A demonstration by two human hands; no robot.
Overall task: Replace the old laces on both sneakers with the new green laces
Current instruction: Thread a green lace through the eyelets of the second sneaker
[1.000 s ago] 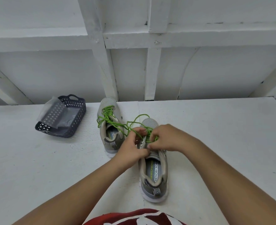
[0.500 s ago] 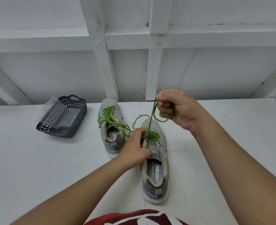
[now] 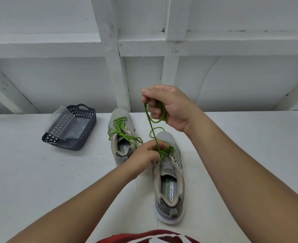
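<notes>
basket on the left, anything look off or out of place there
Yes, slightly. The dark basket sits tilted on the white table, its near end lower, and a clear plastic sheet sticks up over its far left rim rather than lying inside. Nothing looks spilled or broken.

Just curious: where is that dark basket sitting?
The dark basket sits on the white table's far left, left of the laced sneaker.
</notes>
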